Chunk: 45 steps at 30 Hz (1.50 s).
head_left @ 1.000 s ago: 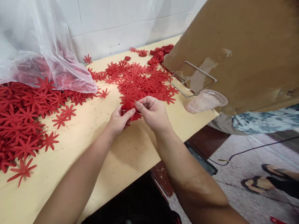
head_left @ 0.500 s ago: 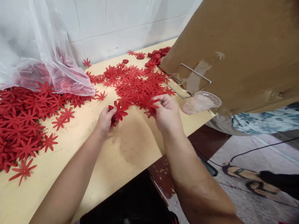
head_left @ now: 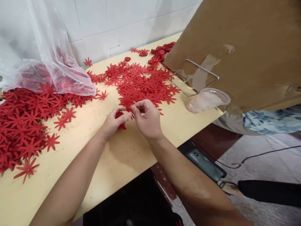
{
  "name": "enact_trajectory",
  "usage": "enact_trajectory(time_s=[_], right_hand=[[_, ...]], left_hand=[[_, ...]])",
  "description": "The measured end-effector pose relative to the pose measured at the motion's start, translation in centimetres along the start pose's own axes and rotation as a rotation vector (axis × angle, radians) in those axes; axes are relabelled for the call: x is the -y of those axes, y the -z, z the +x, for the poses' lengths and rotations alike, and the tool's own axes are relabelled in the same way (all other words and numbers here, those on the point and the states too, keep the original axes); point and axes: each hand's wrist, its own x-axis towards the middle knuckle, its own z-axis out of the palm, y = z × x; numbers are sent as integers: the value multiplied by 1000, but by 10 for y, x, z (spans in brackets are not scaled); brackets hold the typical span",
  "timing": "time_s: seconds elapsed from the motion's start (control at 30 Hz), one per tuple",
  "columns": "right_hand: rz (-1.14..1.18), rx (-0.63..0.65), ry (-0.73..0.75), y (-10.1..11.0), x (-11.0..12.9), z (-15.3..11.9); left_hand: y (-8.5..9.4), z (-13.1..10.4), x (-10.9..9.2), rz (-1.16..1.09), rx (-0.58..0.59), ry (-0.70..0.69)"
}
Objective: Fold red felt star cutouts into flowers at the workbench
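Observation:
My left hand (head_left: 112,124) is closed around red flower-shaped pieces (head_left: 122,126), whose petals stick out below its thumb. My right hand (head_left: 150,121) meets it fingertip to fingertip, thumb and index finger pinching at a red petal piece by the left fingers. How many pieces lie between the hands is hidden. Just beyond them spreads a loose heap of flat red flower pieces (head_left: 141,83) with pointed petals. A bigger pile of the same pieces (head_left: 28,125) covers the table's left side.
A clear plastic bag (head_left: 63,69) rests on the left pile by the tiled wall. At right, a brown cardboard sheet (head_left: 246,56) leans near a wire frame (head_left: 207,71) and a clear plastic dish (head_left: 208,99). A black pedal (head_left: 204,161) and a person's leg (head_left: 268,191) are below the table (head_left: 94,194).
My right hand has moved left with its red flower piece and now touches my left hand. Below the table, the person's foot has moved toward the black pedal, now more exposed.

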Motion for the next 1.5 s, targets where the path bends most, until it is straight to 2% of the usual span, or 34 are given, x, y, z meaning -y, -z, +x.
enact_trajectory(time_s=[0.13, 0.23, 0.33, 0.43, 0.5, 0.6, 0.77, 0.9, 0.97, 1.07, 1.27, 1.37, 1.5], right_hand=[[12, 61, -36, -1, -1, 0], [117, 30, -78, 1, -7, 5], [180, -36, -110, 3, -10, 9], [194, 17, -109, 1, -8, 7], [196, 52, -105, 0, -6, 5], [227, 69, -120, 0, -7, 5], [282, 70, -166, 2, -9, 5], [240, 104, -135, 1, -5, 2], [253, 115, -139, 1, -5, 3], [291, 73, -179, 8, -9, 13], [347, -114, -297, 35, -17, 37], [387, -75, -368, 38, -15, 34], [449, 71, -419, 32, -11, 23]], left_hand=[[-4, 1, 6, 62, -86, -51], [-5, 4, 9, 85, -126, -41], [-5, 4, 7, 108, -95, -16], [-5, 2, 6, 105, -35, -19], [-5, 2, 7, 116, -48, -41], [-4, 2, 8, 150, -70, -65], [-5, 1, 5, 144, -12, -56], [-8, 0, 4, 173, -106, -48], [-8, 0, 5, 191, -115, -24], [-8, 0, 5, 193, -87, 14], [-6, 2, 1, 91, -117, 89], [-4, 3, 0, 17, -121, 102], [-2, 4, -1, -35, -169, 88]])
